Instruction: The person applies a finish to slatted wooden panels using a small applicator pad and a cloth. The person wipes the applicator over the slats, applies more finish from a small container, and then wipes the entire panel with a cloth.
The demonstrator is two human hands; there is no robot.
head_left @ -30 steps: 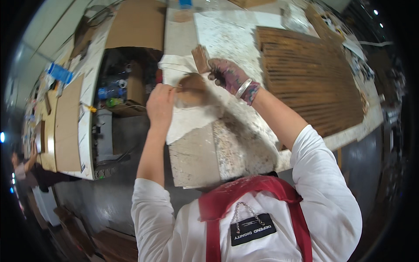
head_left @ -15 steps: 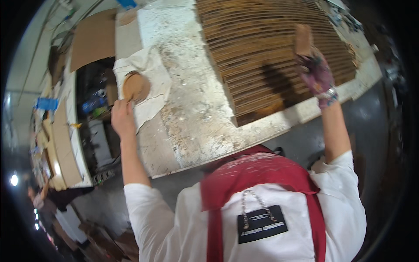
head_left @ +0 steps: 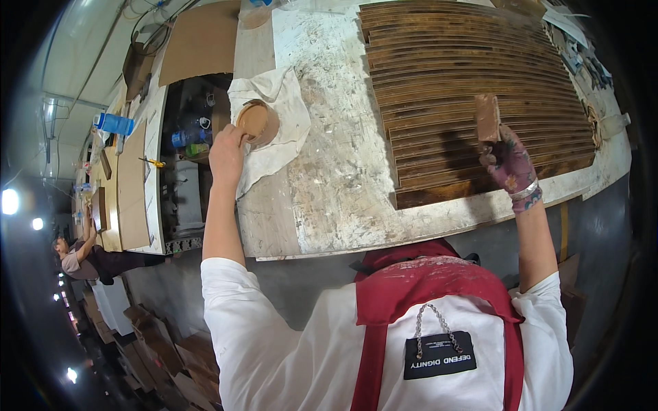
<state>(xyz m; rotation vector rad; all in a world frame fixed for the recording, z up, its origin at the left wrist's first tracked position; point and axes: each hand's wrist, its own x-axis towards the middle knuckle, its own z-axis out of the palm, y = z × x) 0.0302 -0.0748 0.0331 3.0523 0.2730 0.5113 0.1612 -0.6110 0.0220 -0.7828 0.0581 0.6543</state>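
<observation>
My bare left hand (head_left: 227, 152) pinches the near left rim of a round tub (head_left: 268, 132) with brown stuff in it. The tub rests on a crumpled white cloth (head_left: 291, 130) at the left of the worktable. In a purple patterned glove, my right hand (head_left: 508, 163) is closed round the lower end of a flat brown block (head_left: 488, 118), its exact kind unclear. The block points away from me, above a row of dark brown wooden slats (head_left: 445, 96) laid side by side. A shadow falls on the slats left of the hand.
The white worktable (head_left: 336, 164) is stained and scuffed. Left of it are a cardboard sheet (head_left: 199, 42), a dark shelf space with bottles (head_left: 184, 139), and a blue bottle (head_left: 115, 124). A clear bottle (head_left: 615, 125) lies at the far right. Another person (head_left: 86, 257) works far left.
The whole view has shifted, so the table appears farther right. My right hand, still holding the block, sits slightly farther left over the slats. My left hand stays at the tub.
</observation>
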